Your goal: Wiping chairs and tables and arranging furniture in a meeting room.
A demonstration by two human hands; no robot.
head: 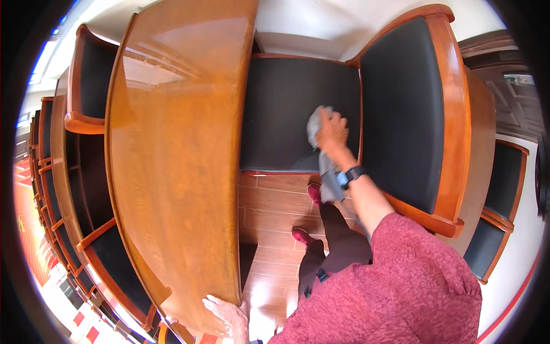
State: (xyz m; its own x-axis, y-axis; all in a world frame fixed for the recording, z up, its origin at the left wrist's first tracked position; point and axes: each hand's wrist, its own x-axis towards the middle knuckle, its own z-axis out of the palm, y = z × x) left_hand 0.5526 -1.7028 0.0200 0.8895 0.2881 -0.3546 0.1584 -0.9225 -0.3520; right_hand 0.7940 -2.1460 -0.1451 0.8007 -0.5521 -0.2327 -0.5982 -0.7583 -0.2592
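My right hand (333, 133) is closed around a grey cloth (315, 129) and holds it on the black padded seat (283, 103) of a wooden chair. Part of the cloth hangs down beside the wrist, which wears a dark smartwatch. To the right of the seat rises the chair's black padded backrest (401, 112). At the bottom, my left hand (227, 314) rests on the edge of the glossy wooden table (180, 150), its fingers apart and nothing in it.
Across the table stand more wooden chairs with black padding (96, 77), and rows of further seats and tables lie at the far left. A white wall (296, 21) borders the seat's far side. My feet in red shoes stand on the wood-look floor (275, 206).
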